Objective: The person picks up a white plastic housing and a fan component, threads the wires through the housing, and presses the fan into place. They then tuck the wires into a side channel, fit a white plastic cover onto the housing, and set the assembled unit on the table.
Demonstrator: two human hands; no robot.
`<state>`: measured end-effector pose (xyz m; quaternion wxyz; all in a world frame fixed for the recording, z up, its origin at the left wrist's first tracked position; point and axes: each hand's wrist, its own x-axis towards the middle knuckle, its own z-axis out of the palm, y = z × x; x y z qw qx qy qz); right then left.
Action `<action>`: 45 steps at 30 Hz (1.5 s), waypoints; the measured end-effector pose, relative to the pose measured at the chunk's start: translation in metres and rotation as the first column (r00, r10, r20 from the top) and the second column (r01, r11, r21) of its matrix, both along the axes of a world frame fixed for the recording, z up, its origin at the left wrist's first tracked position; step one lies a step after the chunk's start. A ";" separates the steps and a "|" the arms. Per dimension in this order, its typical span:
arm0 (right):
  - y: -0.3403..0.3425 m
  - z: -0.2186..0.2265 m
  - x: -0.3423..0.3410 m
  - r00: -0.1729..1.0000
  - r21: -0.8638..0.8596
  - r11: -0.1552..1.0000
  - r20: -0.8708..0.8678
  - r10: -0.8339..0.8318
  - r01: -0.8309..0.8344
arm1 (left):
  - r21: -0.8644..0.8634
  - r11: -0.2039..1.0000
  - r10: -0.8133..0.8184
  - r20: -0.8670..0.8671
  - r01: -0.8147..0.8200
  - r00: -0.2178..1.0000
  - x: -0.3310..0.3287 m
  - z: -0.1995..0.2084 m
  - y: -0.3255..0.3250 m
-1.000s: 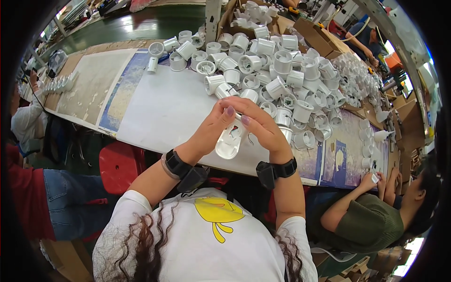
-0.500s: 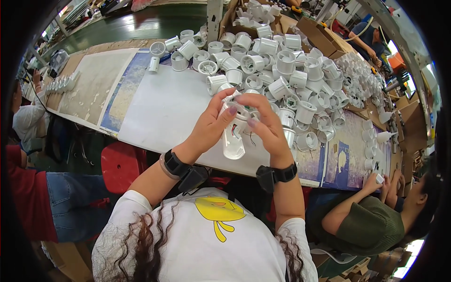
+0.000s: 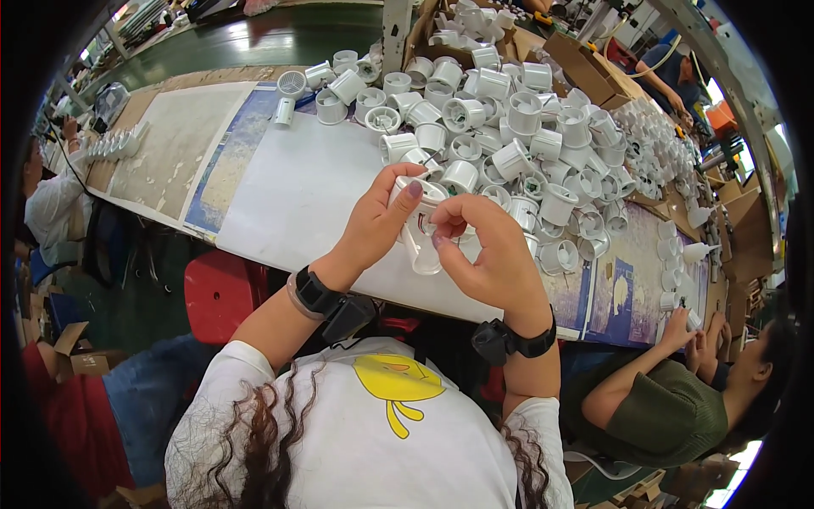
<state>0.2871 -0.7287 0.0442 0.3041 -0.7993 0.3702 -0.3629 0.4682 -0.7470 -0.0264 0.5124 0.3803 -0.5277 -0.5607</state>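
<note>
Above the near edge of the table I hold a white plastic fan housing [image 3: 420, 252], its round head away from me and its open handle tilted toward me. My left hand [image 3: 379, 219] is closed around the left side of the head, thumb on top. Bent over the handle, my right hand [image 3: 492, 251] has its thumb and fingertips pinched together by a bit of red wire. Whatever lies between those fingertips is too small to make out. Just beyond my hands starts a big heap of white round fan housings [image 3: 462, 114], some with wires showing.
A white fan with a round grille [image 3: 290, 85] lies at the heap's left end. White sheeting [image 3: 280, 191] covers the table before me. A red stool [image 3: 222, 297] stands at left. A person in a green top [image 3: 670, 407] works at right; other people sit or stand at left.
My right hand has drawn back from the round head to the handle and its fingers have pinched together. The housing has turned slightly. At lower left, the person in red has bent lower.
</note>
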 end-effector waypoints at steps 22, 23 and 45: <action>0.001 -0.011 0.020 0.924 -0.476 0.872 -0.275 -0.266 0.110 | -0.175 0.948 0.308 0.279 -0.267 0.910 0.002 0.003 -0.002; 0.001 -0.009 0.020 0.931 -0.458 0.882 -0.261 -0.254 0.112 | -0.192 0.943 0.321 0.297 -0.273 0.899 0.003 0.002 -0.002; -0.013 -0.020 0.014 0.971 -0.062 0.971 -0.061 -0.233 0.229 | -0.222 0.942 0.318 0.345 -0.253 0.883 0.006 0.003 -0.003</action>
